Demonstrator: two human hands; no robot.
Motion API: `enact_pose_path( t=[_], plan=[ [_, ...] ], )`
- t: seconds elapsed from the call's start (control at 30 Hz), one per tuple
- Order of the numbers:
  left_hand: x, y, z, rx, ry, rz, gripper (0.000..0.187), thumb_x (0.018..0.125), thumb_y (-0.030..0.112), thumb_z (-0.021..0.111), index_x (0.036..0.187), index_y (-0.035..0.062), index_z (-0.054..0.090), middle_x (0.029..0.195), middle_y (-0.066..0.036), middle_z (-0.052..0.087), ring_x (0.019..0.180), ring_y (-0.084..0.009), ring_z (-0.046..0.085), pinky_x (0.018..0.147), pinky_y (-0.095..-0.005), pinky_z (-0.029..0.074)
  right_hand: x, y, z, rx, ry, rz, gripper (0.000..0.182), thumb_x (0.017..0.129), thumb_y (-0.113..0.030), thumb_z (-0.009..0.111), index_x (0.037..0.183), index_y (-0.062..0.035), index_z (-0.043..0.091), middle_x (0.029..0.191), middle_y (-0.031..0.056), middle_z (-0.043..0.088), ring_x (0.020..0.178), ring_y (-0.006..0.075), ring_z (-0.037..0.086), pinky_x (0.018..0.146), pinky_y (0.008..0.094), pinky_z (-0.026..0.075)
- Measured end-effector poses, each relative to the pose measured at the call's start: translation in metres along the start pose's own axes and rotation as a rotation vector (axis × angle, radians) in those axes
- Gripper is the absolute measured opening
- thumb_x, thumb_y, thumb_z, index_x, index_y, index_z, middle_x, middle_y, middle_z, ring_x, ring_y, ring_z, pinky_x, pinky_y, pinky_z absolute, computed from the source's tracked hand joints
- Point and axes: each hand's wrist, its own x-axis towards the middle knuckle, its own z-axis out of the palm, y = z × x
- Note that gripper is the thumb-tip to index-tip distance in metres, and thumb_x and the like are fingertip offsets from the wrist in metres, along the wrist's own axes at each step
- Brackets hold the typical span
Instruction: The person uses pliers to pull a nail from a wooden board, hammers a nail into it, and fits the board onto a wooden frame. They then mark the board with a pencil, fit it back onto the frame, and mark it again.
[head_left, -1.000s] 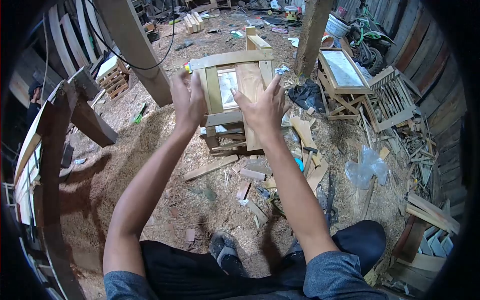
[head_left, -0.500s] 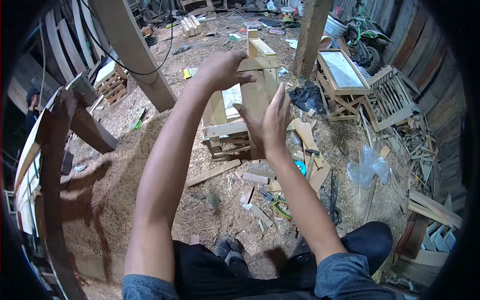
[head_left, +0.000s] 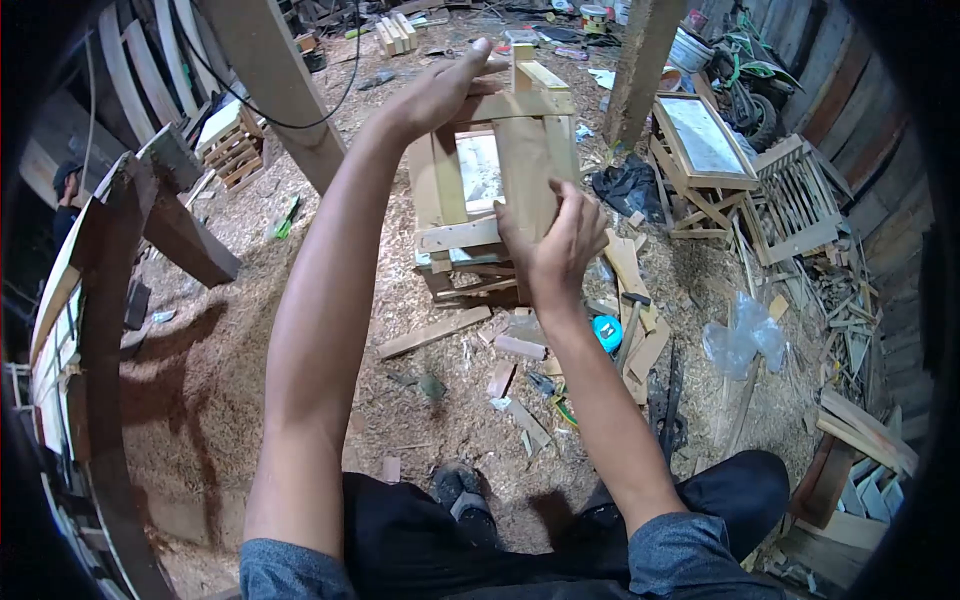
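Observation:
In the head view a small wooden frame (head_left: pixel 455 237), built of pale slats and crosspieces, stands upright on a low wooden stand (head_left: pixel 440 283). A wide flat board (head_left: pixel 527 170) leans lengthwise against it, its top near the upper crosspiece (head_left: pixel 540 104). My right hand (head_left: pixel 560 245) grips the board low down, thumb at its left edge and fingers curled at the right. My left hand (head_left: pixel 440 95) is open at the frame's upper left corner, fingers stretched out; whether its palm touches the wood is hard to tell.
A hammer (head_left: pixel 632 315), a blue tape measure (head_left: pixel 607 332), pliers (head_left: pixel 545 385) and offcuts lie on the shavings-covered floor. Wooden posts (head_left: pixel 270 80) rise left and right. A small table (head_left: pixel 700 140), a slatted rack (head_left: pixel 800 200) and a motorbike (head_left: pixel 750 85) stand at right. Another person (head_left: pixel 68 200) is far left.
My left hand has risen and its fingers have straightened. My right hand, spread before, has closed lower on the board. The view has shifted slightly.

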Motion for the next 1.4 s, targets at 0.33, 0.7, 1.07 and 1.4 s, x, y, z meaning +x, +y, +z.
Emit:
enact_pose_path(
  t=[0.33,0.7,1.07,1.4],
  plan=[
    [-0.038,-0.04,-0.025,0.13,0.077,0.081,0.048,0.104,0.042,0.043,0.091,0.0008,0.064,0.06,-0.003,0.058,0.06,-0.0124,0.059,0.061,-0.0309,0.046,-0.006,-0.028,-0.01,-0.029,-0.089,0.017,0.076,0.072,-0.035,0.079,0.133,-0.0027,0.047,0.116,0.0138,0.049,0.112,0.0332,0.045,0.096,0.0514,0.033],
    [-0.042,-0.024,-0.03,0.163,-0.054,0.042,0.049,0.103,0.048,0.043,0.095,0.0036,0.063,0.07,0.0,0.055,0.066,-0.0108,0.052,0.066,-0.0304,0.046,-0.02,-0.048,0.019,-0.034,-0.075,0.015,0.076,0.07,-0.037,0.084,0.129,-0.0046,0.048,0.113,0.0153,0.051,0.109,0.0348,0.047,0.09,0.05,0.035],
    [-0.051,-0.029,-0.028,0.093,-0.059,0.104,0.044,0.1,0.043,0.052,0.115,0.0032,0.064,0.084,-0.002,0.064,0.077,-0.0108,0.056,0.072,-0.0286,0.047,-0.02,-0.051,0.022,-0.036,-0.079,0.002,0.069,0.069,-0.034,0.084,0.12,-0.0053,0.048,0.112,0.0139,0.05,0.111,0.0341,0.045,0.091,0.0505,0.034],
    [-0.049,-0.032,-0.018,0.105,0.1,-0.008,0.039,0.096,0.037,0.059,0.108,0.0013,0.068,0.087,-0.013,0.07,0.082,-0.0171,0.065,0.075,-0.0319,0.051,-0.016,-0.032,0.007,0.105,-0.041,0.101,0.063,0.074,-0.03,0.076,0.125,-0.0036,0.048,0.117,0.0168,0.05,0.113,0.0342,0.046,0.099,0.0499,0.033]
  ],
)
